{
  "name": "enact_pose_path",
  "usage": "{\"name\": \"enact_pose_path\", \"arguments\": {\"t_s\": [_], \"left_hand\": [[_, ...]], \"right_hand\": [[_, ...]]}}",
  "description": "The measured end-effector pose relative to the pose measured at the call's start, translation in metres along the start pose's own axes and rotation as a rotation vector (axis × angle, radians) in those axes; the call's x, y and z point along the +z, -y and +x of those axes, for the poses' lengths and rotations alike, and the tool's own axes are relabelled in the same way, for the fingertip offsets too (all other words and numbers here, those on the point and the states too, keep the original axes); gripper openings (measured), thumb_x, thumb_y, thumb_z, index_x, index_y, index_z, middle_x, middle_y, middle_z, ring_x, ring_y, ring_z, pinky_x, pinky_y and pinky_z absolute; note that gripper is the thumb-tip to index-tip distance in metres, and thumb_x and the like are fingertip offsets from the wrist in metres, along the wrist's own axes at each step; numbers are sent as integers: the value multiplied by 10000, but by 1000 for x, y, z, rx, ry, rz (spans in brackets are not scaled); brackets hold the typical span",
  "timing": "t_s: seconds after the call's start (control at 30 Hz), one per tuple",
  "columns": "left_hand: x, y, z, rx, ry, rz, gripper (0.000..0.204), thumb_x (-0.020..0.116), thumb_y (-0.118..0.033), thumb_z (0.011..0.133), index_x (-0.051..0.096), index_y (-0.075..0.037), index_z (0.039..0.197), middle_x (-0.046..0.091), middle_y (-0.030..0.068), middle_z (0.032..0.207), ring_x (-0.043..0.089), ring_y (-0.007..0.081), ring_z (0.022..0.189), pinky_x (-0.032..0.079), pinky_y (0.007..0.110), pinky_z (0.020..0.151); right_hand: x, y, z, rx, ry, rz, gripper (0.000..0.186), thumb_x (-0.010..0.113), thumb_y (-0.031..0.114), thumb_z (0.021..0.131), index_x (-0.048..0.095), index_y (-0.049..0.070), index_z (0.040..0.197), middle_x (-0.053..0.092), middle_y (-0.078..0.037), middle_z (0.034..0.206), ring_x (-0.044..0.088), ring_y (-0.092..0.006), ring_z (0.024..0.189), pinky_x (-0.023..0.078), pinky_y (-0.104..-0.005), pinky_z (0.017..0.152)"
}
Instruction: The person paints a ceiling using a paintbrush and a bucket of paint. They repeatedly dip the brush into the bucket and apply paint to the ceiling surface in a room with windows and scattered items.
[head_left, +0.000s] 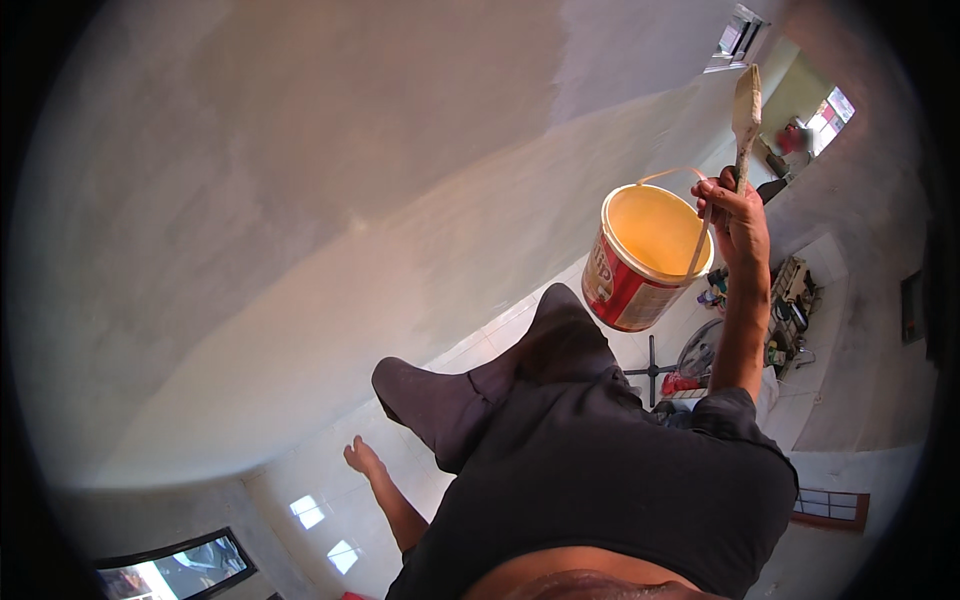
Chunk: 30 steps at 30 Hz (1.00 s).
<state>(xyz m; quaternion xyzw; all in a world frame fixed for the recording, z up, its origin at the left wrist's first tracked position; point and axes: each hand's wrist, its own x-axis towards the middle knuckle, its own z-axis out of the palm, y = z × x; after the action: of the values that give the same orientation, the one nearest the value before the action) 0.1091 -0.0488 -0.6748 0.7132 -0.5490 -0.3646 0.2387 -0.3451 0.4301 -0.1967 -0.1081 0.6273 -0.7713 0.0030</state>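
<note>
My right hand [735, 210] is raised at the right, its fingers closed around a flat paintbrush [747, 105] and the thin handle of a bucket. The brush points upward, its broad head pale and stained. Below the hand hangs the red and white plastic bucket [632, 292], tilted so that its yellowish inside shows; how much is in it I cannot make out. Low at the left hangs my left hand [363, 456], with nothing seen in it, its thumb apart from loosely bent fingers. It touches nothing.
A large grey and whitish plastered wall [330, 220] rises in front of me, close to my knees. Pale floor tiles [395, 440] lie below. On the right are a fan [700, 348] and a cluttered shelf [790, 305]. A dark-framed window [185, 568] is at lower left.
</note>
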Motion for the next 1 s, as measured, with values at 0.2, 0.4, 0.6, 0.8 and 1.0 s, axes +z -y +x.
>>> {"name": "enact_pose_path", "arguments": {"t_s": [0.2,0.4,0.6,0.8,1.0], "left_hand": [[8,-143,-105,474,38,-113,403,631,-117,878,556,-6,1258,591,126,1213,593,261,1014,466,387,882],[61,-231,-224,879,817,252,325,633,-239,887,659,-34,1137,656,173,1153,595,344,1116,457,403,976],[90,-239,-290,851,1237,759,387,601,-320,907,646,-11,1137,655,210,1141,594,390,1111,456,455,962],[92,-211,-300,925,1110,670,355,623,-299,889,639,-4,1086,657,234,1082,607,409,1056,460,492,913],[82,-219,-311,889,1033,663,393,665,-308,867,623,-24,1135,645,224,1127,599,398,1071,463,479,920]], "right_hand": [[-3,3,-3,51,47,-2,249,683,20,820,444,91,817,618,-103,796,626,-190,786,479,-296,703],[-5,7,-2,74,69,-46,258,689,28,813,440,94,792,636,-127,799,616,-182,725,472,-292,692],[-5,9,1,86,59,-64,261,693,31,810,440,96,793,630,-118,790,629,-180,726,478,-289,673],[-11,11,10,112,83,-65,266,693,26,805,437,96,794,610,-101,771,641,-188,739,488,-290,662],[-15,12,22,147,132,-33,274,677,9,799,419,101,795,594,-97,756,627,-179,702,477,-278,608]]}}
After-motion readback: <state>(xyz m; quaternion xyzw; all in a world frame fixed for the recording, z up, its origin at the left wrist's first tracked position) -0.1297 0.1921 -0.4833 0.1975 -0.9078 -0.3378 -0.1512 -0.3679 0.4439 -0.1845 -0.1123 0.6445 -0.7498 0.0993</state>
